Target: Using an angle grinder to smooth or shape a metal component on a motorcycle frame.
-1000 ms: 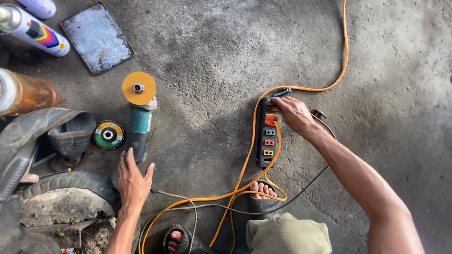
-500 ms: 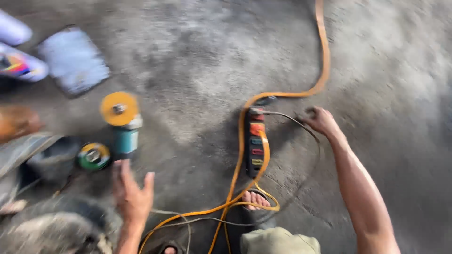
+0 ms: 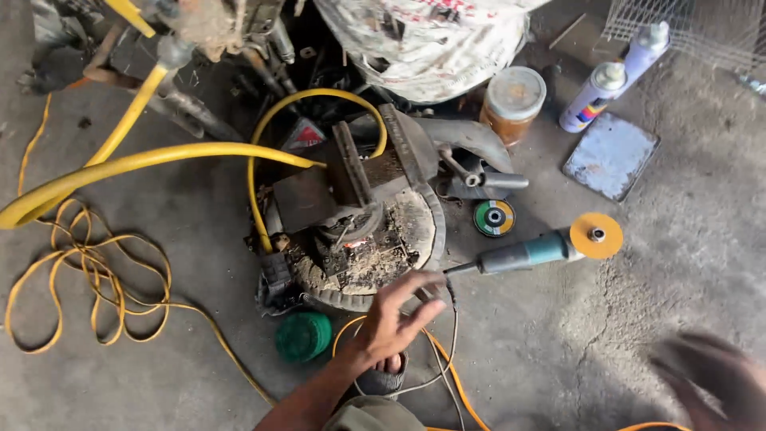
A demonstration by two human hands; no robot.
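My left hand (image 3: 395,319) is open with its fingers spread, just over the near rim of an old tyre (image 3: 427,219) and close to the tail end of a teal angle grinder (image 3: 523,253). The grinder lies on the concrete with its orange disc (image 3: 596,235) pointing right, and its grey cord runs down past my wrist. My right hand (image 3: 710,375) is a motion blur at the bottom right, above bare floor; nothing shows in it. A green flap disc (image 3: 495,217) lies just above the grinder.
The tyre holds rusty metal parts and debris (image 3: 359,247). A thick yellow hose (image 3: 159,156) and a coiled orange cord (image 3: 80,271) lie left. A green round cap (image 3: 303,337), an amber jar (image 3: 515,96), two spray cans (image 3: 594,97), a metal plate (image 3: 610,156) and wire mesh (image 3: 686,28) lie around.
The view has swung round, so the tyre and grinder now sit mid-frame. My right hand left the power strip, which is out of view. My left hand stays open near the tyre.
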